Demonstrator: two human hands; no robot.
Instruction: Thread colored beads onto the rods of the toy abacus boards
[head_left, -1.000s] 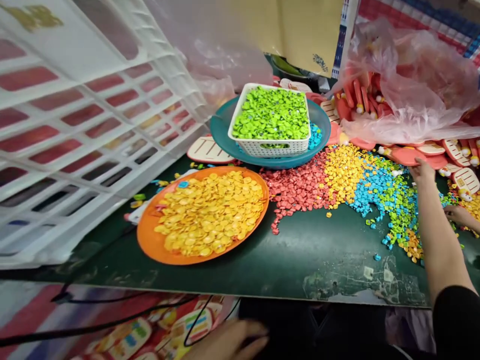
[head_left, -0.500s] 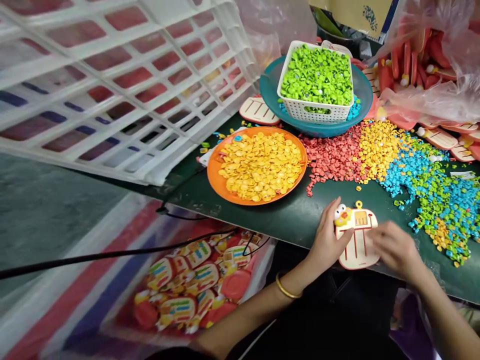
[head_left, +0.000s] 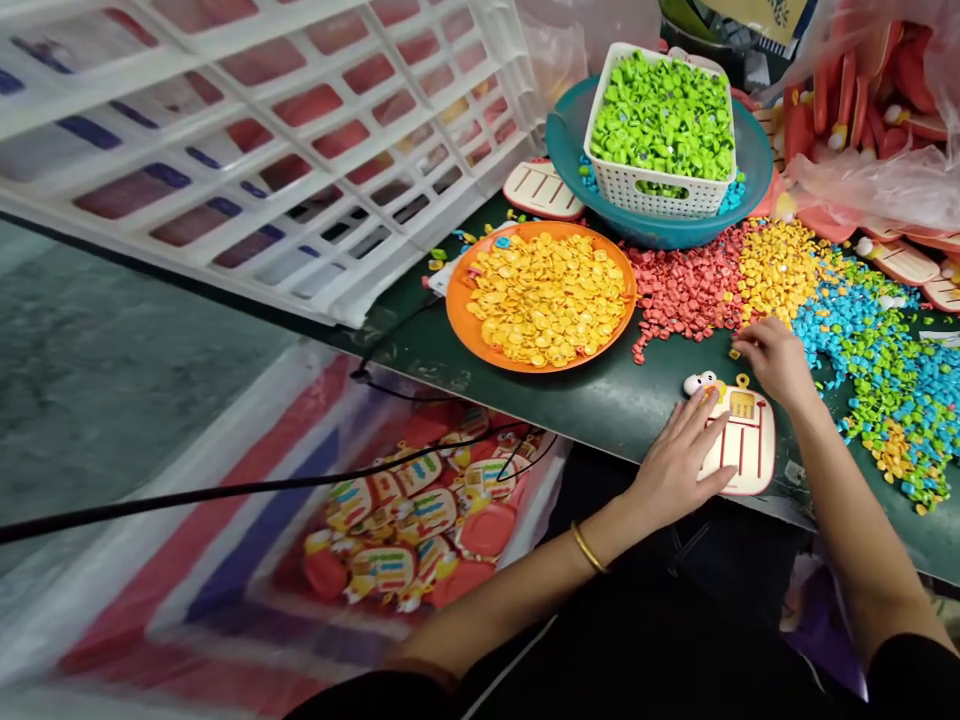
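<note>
My left hand lies with its fingers spread across a cream-and-red toy board, which rests at the table's front edge. The board has grooves, a small yellow-filled window, a hanging loop and a bird face with big white eyes, partly covered by my fingers. Beyond the board's top edge, my right hand is closed in a pinch, its fingertips at a small yellow plastic piece. This hand is just in front of the heap of yellow pieces.
An orange plate holds yellow discs. Behind it, a white basket of green pieces stands in a teal basin. Red pieces and mixed blue-green pieces lie heaped. A white crate leans left; a black cable crosses below.
My left hand has gone from gripping the board's side to lying flat on it, and the board is now down on the table. My right hand has moved off the board, forward toward the yellow pieces.
</note>
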